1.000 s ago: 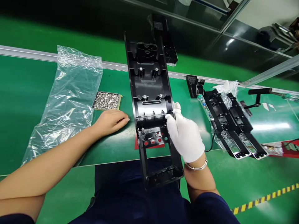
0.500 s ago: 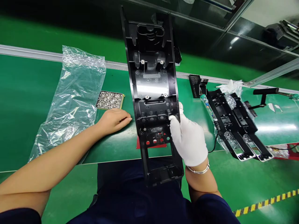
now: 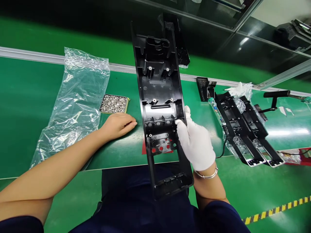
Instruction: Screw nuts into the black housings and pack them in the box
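A long black plastic housing (image 3: 159, 94) is tilted up in front of me, its hollow inside facing me. Small metal inserts sit in several of its posts, and a rectangular opening shows at its near end. My right hand (image 3: 195, 142), in a white glove, grips the housing's right wall with the thumb over the edge. My bare left hand (image 3: 119, 125) rests on the green bench left of the housing, fingers curled in; whatever they may hold is hidden. Just beyond it lies a shallow tray (image 3: 128, 104) filled with small metal nuts or inserts.
A clear plastic bag (image 3: 80, 84) lies flat at left. On the right are a soldering iron (image 3: 216, 110), its black stand (image 3: 202, 90) and two similar black housings (image 3: 243, 129). Another black part (image 3: 183, 55) lies behind. Something red (image 3: 143, 149) shows beneath the held housing.
The housing has tilted in my right hand; its far end sits lower and slightly right, its near end a little lower. My left hand has stayed in place.
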Available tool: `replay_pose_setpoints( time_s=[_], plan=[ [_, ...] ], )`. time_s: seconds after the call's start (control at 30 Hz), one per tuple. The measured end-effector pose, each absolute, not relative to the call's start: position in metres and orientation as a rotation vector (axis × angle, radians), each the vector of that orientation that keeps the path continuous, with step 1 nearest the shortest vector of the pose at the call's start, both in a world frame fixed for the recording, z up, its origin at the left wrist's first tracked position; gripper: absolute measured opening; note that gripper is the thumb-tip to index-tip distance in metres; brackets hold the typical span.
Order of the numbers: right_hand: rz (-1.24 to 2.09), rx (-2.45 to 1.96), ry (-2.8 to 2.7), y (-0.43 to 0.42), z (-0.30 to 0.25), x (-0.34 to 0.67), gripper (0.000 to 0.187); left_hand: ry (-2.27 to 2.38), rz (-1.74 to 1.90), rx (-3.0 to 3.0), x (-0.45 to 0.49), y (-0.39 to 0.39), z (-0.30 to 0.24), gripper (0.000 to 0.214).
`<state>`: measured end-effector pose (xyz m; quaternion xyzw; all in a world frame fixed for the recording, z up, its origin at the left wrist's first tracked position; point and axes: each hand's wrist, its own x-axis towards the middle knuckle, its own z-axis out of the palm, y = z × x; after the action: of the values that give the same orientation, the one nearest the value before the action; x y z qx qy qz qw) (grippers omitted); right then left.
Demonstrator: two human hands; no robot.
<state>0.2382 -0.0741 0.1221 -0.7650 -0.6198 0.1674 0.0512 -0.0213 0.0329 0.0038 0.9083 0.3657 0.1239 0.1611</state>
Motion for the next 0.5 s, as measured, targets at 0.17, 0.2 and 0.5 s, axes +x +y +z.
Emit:
replay_pose_setpoints(
  time_s=[0.17,0.2,0.5],
  plan=[
    [0.586,-2.413,-1.916,-0.070,0.126,0.238,0.062,1.051,0.343,2.582,-0.023,0.032,0.000,0.070],
    [0.567,-2.413,-1.936,-0.070,0.125,0.239,0.063,1.054,0.337,2.580,-0.024,0.032,-0.001,0.071],
    [0.383,-2.171,-2.033,-0.072,0.110,0.246,0.065,1.088,0.244,2.539,-0.028,0.030,-0.004,0.061]
  ],
)
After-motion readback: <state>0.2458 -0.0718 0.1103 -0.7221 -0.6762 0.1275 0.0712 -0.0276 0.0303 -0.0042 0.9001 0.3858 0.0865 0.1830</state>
